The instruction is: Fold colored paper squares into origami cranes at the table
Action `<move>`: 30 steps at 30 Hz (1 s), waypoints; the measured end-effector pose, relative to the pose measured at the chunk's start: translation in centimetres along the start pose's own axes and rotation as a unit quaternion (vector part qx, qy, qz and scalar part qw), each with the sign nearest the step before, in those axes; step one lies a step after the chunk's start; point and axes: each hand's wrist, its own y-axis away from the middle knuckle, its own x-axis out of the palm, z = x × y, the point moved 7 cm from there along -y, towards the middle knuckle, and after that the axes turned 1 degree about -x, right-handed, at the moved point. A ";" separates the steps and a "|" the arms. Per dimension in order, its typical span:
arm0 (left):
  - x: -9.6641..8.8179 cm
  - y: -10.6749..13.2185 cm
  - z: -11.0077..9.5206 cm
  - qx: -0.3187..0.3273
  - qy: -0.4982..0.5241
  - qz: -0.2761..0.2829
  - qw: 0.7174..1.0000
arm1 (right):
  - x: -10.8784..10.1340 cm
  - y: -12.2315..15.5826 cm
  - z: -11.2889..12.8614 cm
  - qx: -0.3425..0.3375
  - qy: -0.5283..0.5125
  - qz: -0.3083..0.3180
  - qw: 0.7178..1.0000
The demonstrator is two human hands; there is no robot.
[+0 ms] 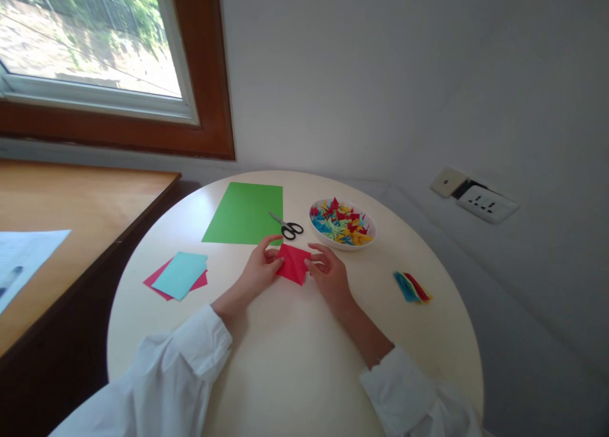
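Observation:
A small red sheet of origami paper (294,262), with a crease across it, is held up between my two hands over the middle of the round table. My left hand (264,264) pinches its left edge between thumb and fingers. At the paper's right edge, my right hand (329,271) grips it the same way. Just beyond the paper lie black-handled scissors (288,228), their blades resting on a green sheet of paper (245,212). A white bowl (340,243) full of small folded paper pieces in several colours stands behind my right hand.
Light blue paper (181,275) overlaps red paper (200,281) at the left of the round table (285,373). Narrow coloured paper pieces (412,287) lie at the right. A wooden desk (85,196) stands left; a wall socket (486,202) is at the right.

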 end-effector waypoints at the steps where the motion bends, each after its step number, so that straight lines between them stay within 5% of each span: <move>1: -0.1 0.0 0.0 -0.003 -0.004 0.002 1.000 | 0.0 0.1 0.3 -0.019 0.015 0.017 1.000; 8: -0.2 0.0 0.0 -0.010 -0.049 0.039 0.998 | 1.2 1.3 3.2 -0.202 0.117 0.153 0.960; 12: -0.1 0.0 0.0 -0.006 -0.073 0.070 0.995 | 1.4 1.4 2.7 -0.192 0.143 0.164 0.957; 18: -0.3 0.1 -1.6 0.061 -0.167 0.055 0.983 | 0.0 0.8 1.9 -0.153 0.143 0.076 0.975; 23: 0.3 0.7 -1.7 0.068 -0.153 0.101 0.981 | -0.6 0.4 1.9 -0.099 0.109 0.042 0.988; 30: -0.1 0.3 -1.5 0.106 -0.185 0.053 0.976 | -0.2 0.6 2.0 -0.076 0.080 0.057 0.992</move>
